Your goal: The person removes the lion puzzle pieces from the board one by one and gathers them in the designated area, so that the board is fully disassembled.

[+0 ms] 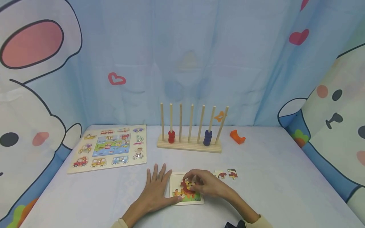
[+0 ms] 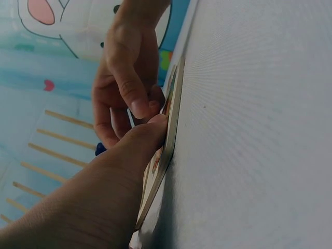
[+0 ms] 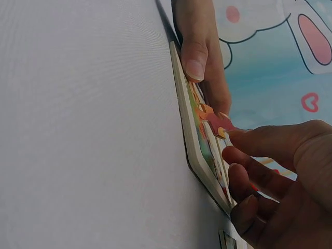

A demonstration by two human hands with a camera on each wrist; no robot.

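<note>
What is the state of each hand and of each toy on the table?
Left hand: fingers spread, thumb resting on the small puzzle board.
Right hand: pinching a puzzle piece.
Puzzle piece: held, tilted.
Small puzzle board: partly filled.
Loose pieces: lying outside the board.
Peg stand: upright, two of seven pegs loaded.
Red rings: stacked on one peg.
Blue rings: stacked on another peg.
Large puzzle board: lying flat.
Orange piece: lying near the stand.

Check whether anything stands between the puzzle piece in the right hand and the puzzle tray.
Nothing visible does: the right hand pinches the puzzle piece over the puzzle tray. The left hand rests its thumb at the tray's near-left part, to one side.
</note>
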